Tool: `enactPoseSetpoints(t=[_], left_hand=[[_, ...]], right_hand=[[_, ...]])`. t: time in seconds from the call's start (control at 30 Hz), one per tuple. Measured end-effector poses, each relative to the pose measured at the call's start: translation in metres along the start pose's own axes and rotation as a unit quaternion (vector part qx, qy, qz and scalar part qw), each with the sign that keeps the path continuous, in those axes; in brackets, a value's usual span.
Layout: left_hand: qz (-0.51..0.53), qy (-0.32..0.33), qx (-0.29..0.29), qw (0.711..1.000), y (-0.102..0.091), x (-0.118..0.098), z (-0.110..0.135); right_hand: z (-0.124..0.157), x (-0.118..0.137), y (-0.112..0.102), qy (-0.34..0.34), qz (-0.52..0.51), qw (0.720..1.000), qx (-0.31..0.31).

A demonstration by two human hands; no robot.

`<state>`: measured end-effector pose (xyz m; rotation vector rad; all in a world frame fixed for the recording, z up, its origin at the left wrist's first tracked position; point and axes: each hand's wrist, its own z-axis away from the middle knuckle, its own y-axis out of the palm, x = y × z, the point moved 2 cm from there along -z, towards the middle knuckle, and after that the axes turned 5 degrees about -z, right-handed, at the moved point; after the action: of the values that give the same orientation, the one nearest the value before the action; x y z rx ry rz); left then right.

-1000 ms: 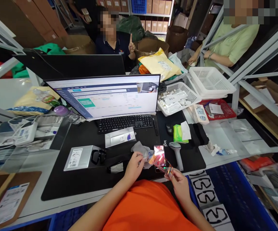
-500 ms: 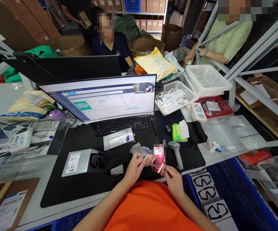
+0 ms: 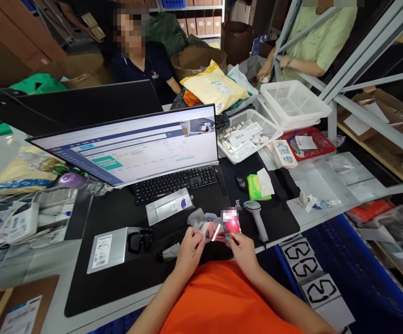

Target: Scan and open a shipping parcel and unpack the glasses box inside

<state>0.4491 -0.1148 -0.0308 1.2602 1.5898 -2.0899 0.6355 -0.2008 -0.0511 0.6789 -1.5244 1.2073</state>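
Note:
Both hands hold a shiny pink-red mirrored lens (image 3: 217, 231) above the front of the desk mat. My left hand (image 3: 190, 248) pinches its left end. At the right end, the thumb and fingers of my right hand (image 3: 243, 250) are closed on it. A blurred patch hides part of its upper right. Just behind lies a crumpled translucent bag (image 3: 197, 217). Left of my hands, black-framed glasses (image 3: 140, 241) rest against a silver box (image 3: 107, 250) with a white label. A dark item with a pale patch (image 3: 171, 251) lies beside my left hand, partly covered by it.
A monitor (image 3: 139, 148) and keyboard (image 3: 177, 183) stand behind a flat silver box (image 3: 168, 206). To the right are a barcode scanner (image 3: 256, 220), tissue pack (image 3: 257, 186), mouse (image 3: 241, 182) and white basket (image 3: 271, 132). Two people sit or stand across the desk; another is partly visible behind.
The lens has turned from upright near my right hand to stretched crosswise between both hands. My left hand has shifted slightly left and down. The camera view has tilted and shifted.

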Motion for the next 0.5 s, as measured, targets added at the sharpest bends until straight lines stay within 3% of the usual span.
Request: enactPoseSetpoints(t=[0.2, 0.4, 0.5], left_hand=[[-0.032, -0.009, -0.020, 0.999, -0.008, -0.007, 0.001], [-0.028, -0.009, -0.085, 0.996, -0.026, -0.006, 0.001], [-0.031, -0.014, -0.074, 0.997, -0.034, -0.002, 0.001]], right_hand=[[-0.001, 0.001, 0.020, -0.019, 0.008, 1.000, 0.008], [-0.010, 0.021, 0.007, -0.149, 0.051, 0.982, 0.109], [-0.015, 0.031, 0.009, -0.194, 0.069, 0.966, 0.154]])
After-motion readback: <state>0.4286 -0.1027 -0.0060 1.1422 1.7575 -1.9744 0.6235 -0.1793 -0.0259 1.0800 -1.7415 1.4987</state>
